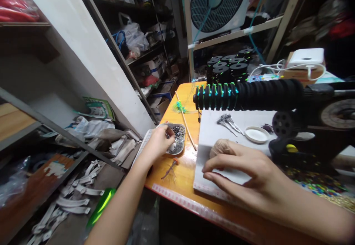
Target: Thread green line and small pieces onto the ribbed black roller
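My left hand (161,140) reaches into a small tray (183,141) of dark and silvery metal bits, fingertips pinched together over them. Whatever lies between those fingers is too small to make out. Above a white board (205,137), my right hand (249,165) has thumb and forefinger brought together at the tips; anything in that pinch is hidden. A beige, fibrous-looking wrapped lump (220,147) shows just behind its forefinger, and I cannot tell whether it sits on a finger. Beyond runs a black ridged roller (249,95) with green and blue bands at its left end.
A thin stick (186,124) with a green tuft (179,107) lies on the yellow table (161,171). Near the tray is a small orange-headed tassel (175,161). Grey-tipped pieces (229,122) and a white dish (256,134) rest on the board. A dark machine (316,126) stands right.
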A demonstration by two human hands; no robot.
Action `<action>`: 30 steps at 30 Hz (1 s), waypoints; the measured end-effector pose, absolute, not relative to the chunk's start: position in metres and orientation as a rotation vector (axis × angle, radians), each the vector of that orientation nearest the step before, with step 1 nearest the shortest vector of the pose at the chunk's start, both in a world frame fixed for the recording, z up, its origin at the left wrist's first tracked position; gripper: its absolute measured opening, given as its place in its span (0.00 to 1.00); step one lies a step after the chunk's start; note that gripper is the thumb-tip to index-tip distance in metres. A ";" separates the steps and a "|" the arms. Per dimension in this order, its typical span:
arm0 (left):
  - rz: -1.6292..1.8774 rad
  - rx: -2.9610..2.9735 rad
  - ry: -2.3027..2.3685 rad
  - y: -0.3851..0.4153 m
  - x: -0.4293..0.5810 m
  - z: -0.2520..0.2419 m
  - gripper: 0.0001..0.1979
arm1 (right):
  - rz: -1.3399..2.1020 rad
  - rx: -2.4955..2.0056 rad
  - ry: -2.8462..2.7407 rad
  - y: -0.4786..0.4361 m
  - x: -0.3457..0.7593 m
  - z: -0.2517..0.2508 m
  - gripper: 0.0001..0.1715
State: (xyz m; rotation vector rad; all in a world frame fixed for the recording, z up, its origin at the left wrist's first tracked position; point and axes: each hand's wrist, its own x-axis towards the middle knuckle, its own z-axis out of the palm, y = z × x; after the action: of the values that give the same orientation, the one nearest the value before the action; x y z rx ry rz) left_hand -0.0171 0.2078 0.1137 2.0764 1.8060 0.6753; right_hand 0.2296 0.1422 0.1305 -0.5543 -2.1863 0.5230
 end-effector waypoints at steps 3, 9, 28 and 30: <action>0.917 1.993 1.788 0.176 -0.014 0.124 0.10 | 0.500 -0.558 -2.183 0.142 0.228 0.131 0.09; 1.476 1.293 1.316 0.094 0.028 0.112 0.03 | 0.562 -0.540 -2.082 0.129 0.223 0.133 0.09; 1.875 0.373 1.042 0.065 0.094 0.091 0.15 | 0.706 -0.483 -2.043 0.116 0.220 0.122 0.06; 1.888 0.368 1.039 0.065 0.095 0.091 0.15 | 0.711 -0.478 -2.038 0.117 0.220 0.121 0.07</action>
State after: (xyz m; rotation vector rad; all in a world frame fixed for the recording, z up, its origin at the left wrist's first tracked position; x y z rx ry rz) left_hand 0.0946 0.0646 0.0914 0.3682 1.0387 1.8880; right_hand 0.2200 0.1167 0.1207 -0.4775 -2.0381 0.7115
